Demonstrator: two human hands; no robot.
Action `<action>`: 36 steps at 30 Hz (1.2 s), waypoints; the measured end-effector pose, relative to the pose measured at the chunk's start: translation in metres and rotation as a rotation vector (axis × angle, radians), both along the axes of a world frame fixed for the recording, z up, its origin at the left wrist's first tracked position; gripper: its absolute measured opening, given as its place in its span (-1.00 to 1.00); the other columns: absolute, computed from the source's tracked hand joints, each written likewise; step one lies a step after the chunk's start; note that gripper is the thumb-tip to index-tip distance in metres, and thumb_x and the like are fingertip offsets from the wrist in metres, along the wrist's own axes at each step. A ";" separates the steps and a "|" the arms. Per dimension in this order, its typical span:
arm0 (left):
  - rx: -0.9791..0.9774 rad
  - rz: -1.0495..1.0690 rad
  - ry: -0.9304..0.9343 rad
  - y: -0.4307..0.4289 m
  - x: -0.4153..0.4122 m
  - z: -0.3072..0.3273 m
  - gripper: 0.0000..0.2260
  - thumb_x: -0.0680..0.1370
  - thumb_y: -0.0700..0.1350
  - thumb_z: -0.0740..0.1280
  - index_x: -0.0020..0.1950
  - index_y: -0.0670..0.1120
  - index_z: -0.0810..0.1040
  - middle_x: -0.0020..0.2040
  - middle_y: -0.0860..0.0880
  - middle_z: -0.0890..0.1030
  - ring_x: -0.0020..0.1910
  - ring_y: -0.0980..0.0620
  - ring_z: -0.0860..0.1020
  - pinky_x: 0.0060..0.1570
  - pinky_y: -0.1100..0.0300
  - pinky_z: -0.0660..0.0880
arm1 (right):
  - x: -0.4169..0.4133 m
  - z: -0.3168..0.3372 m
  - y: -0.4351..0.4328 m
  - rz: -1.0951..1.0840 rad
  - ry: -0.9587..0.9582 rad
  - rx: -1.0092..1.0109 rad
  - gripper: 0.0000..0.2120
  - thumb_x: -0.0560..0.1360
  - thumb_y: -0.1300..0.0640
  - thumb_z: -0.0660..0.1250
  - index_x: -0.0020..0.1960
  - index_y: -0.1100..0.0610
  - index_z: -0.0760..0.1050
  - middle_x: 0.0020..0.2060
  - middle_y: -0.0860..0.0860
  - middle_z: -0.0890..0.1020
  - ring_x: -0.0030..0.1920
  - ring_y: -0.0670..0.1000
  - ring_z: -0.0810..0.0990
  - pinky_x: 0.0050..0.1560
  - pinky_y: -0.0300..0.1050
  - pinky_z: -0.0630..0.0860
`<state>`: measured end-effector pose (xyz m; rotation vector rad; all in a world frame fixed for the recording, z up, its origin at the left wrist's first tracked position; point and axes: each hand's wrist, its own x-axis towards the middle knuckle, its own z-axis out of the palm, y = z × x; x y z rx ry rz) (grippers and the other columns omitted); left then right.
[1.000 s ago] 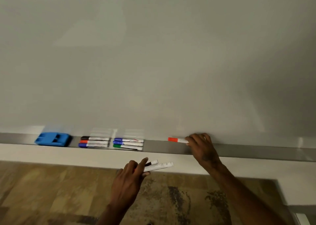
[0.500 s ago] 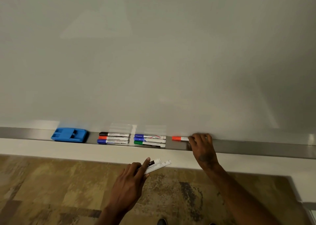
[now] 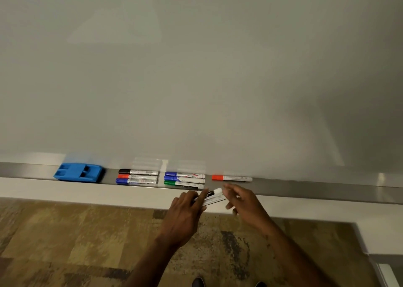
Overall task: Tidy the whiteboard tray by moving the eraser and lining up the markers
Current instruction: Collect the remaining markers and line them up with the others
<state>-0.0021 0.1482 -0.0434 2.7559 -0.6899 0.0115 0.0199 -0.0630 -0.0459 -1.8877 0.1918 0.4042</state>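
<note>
My left hand (image 3: 185,217) pinched two markers (image 3: 212,196) just below the tray (image 3: 316,187); my right hand (image 3: 246,204), fingers loosely curled and holding nothing, reached for their white ends. The eraser (image 3: 78,173) sat at the tray's left, beside two stacked marker groups (image 3: 161,177); an orange-capped marker (image 3: 231,178) lay alone. I judged it best to take one marker and lay it parallel beneath the orange one, caps aligned.

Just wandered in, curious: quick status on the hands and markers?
Left hand gripping two markers; right hand open, reaching for them. Seven markers, eraser in tray. Nothing in the way.
</note>
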 end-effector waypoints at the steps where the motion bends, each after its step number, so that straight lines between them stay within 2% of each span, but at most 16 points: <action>1: -0.006 -0.038 0.009 -0.011 0.008 -0.002 -0.48 0.55 0.00 0.31 0.48 -0.03 0.26 0.06 -0.10 0.59 -0.10 0.01 0.56 -0.18 0.16 0.54 | -0.002 0.000 -0.005 -0.040 0.046 0.066 -0.71 0.55 -0.03 0.30 0.24 -0.01 0.52 -0.06 -0.08 0.65 -0.25 -0.13 0.67 -0.36 -0.32 0.52; 3: -0.003 -0.102 0.032 -0.028 0.024 -0.008 -0.46 0.58 -0.04 0.27 0.52 0.00 0.15 0.16 -0.13 0.52 0.04 -0.06 0.51 -0.01 0.07 0.50 | 0.000 0.000 -0.019 -0.149 0.057 0.099 -0.74 0.54 0.09 0.34 0.22 0.05 0.54 -0.09 -0.04 0.66 -0.23 -0.10 0.67 -0.28 -0.27 0.58; 6: 0.033 -0.164 0.097 -0.046 0.044 -0.015 -0.44 0.61 -0.11 0.19 0.55 0.04 0.02 0.27 -0.13 0.40 0.18 -0.10 0.38 0.14 -0.01 0.40 | 0.008 -0.002 -0.043 -0.210 0.095 0.115 -0.76 0.51 0.11 0.39 0.18 0.02 0.56 -0.07 0.01 0.68 -0.10 -0.01 0.67 -0.14 -0.20 0.62; 8: 0.078 -0.201 0.108 -0.058 0.054 -0.019 -0.43 0.60 -0.16 0.20 0.54 0.05 0.03 0.32 -0.14 0.36 0.25 -0.12 0.33 0.18 -0.05 0.37 | 0.014 -0.001 -0.056 -0.257 0.133 0.199 -0.77 0.48 0.13 0.42 0.14 0.06 0.60 -0.09 0.07 0.70 -0.10 0.03 0.69 -0.13 -0.20 0.63; 12: 0.141 -0.243 0.109 -0.074 0.066 -0.025 -0.43 0.59 -0.20 0.20 0.55 0.04 0.06 0.34 -0.14 0.35 0.32 -0.15 0.28 0.22 -0.05 0.32 | 0.025 -0.007 -0.069 -0.299 0.151 0.164 -0.82 0.47 0.21 0.43 0.07 0.15 0.62 -0.12 0.11 0.69 -0.13 0.06 0.70 -0.19 -0.24 0.62; 15: 0.059 -0.163 0.110 -0.075 0.067 -0.021 -0.43 0.57 -0.09 0.29 0.54 0.04 0.15 0.37 -0.10 0.38 0.34 -0.12 0.32 0.30 -0.03 0.30 | 0.031 -0.010 -0.071 -0.326 0.140 0.166 -0.90 0.47 0.27 0.42 -0.01 0.16 0.63 -0.16 0.12 0.68 -0.20 0.04 0.68 -0.25 -0.28 0.62; 17: -0.119 0.066 0.077 -0.068 0.062 -0.017 -0.44 0.49 0.00 0.40 0.46 0.00 0.32 0.30 -0.10 0.47 0.26 -0.09 0.43 0.25 -0.01 0.41 | 0.032 -0.013 -0.072 -0.350 0.125 0.147 -0.91 0.47 0.28 0.41 -0.07 0.13 0.62 -0.14 0.13 0.68 -0.20 0.04 0.67 -0.21 -0.22 0.63; 19: -0.281 0.336 0.067 -0.060 0.058 -0.013 -0.51 0.42 0.02 0.48 0.30 -0.10 0.51 0.16 -0.11 0.54 0.08 -0.09 0.54 0.07 0.03 0.54 | 0.032 -0.017 -0.073 -0.357 0.108 0.086 -0.91 0.47 0.27 0.42 -0.07 0.12 0.61 -0.11 0.15 0.69 -0.15 0.09 0.68 -0.08 -0.07 0.66; 21: -0.319 0.481 0.184 -0.057 0.059 -0.008 -0.56 0.40 0.02 0.51 0.21 -0.13 0.57 0.11 -0.09 0.56 -0.01 -0.07 0.58 -0.01 0.07 0.56 | 0.032 -0.019 -0.072 -0.364 0.090 0.029 -0.91 0.47 0.26 0.42 -0.03 0.14 0.62 -0.09 0.15 0.69 -0.11 0.12 0.69 0.01 0.03 0.66; 24: -0.277 0.504 0.357 -0.062 0.062 -0.002 -0.61 0.38 -0.01 0.54 0.15 -0.10 0.60 0.07 -0.10 0.60 -0.04 -0.07 0.60 -0.02 0.05 0.57 | 0.034 -0.018 -0.067 -0.365 0.057 -0.046 -0.89 0.47 0.24 0.42 0.00 0.17 0.61 -0.06 0.16 0.69 -0.10 0.12 0.68 0.02 0.06 0.66; 27: -0.226 0.501 0.381 -0.070 0.067 0.002 -0.73 0.38 -0.04 0.53 0.02 -0.10 0.64 -0.02 -0.12 0.67 -0.10 -0.08 0.62 -0.14 0.11 0.53 | 0.034 -0.015 -0.063 -0.336 0.010 -0.164 -0.85 0.46 0.23 0.43 0.03 0.22 0.61 -0.05 0.17 0.68 -0.07 0.14 0.67 0.03 0.09 0.65; 29: -0.209 0.522 0.403 -0.075 0.071 0.001 -0.71 0.39 0.02 0.52 0.03 -0.09 0.64 -0.04 -0.11 0.68 -0.11 -0.07 0.63 -0.15 0.14 0.53 | 0.033 -0.014 -0.060 -0.311 -0.029 -0.264 -0.83 0.46 0.21 0.45 0.03 0.22 0.63 -0.06 0.16 0.69 -0.08 0.14 0.67 0.04 0.09 0.64; 33: -0.164 0.567 0.463 -0.081 0.077 -0.002 -0.60 0.38 0.08 0.53 0.10 -0.11 0.61 -0.01 -0.11 0.67 -0.06 -0.08 0.63 -0.03 0.08 0.58 | 0.032 -0.010 -0.057 -0.300 -0.088 -0.396 -0.84 0.45 0.15 0.46 -0.01 0.19 0.64 -0.09 0.12 0.71 -0.10 0.10 0.65 -0.05 -0.12 0.56; 36: -0.158 0.588 0.487 -0.084 0.080 -0.002 -0.60 0.36 0.08 0.54 0.07 -0.13 0.60 -0.03 -0.12 0.67 -0.08 -0.10 0.64 -0.06 0.07 0.58 | 0.033 -0.008 -0.056 -0.301 -0.091 -0.458 -0.83 0.44 0.09 0.47 -0.03 0.17 0.64 -0.09 0.11 0.71 -0.10 0.11 0.65 -0.09 -0.16 0.50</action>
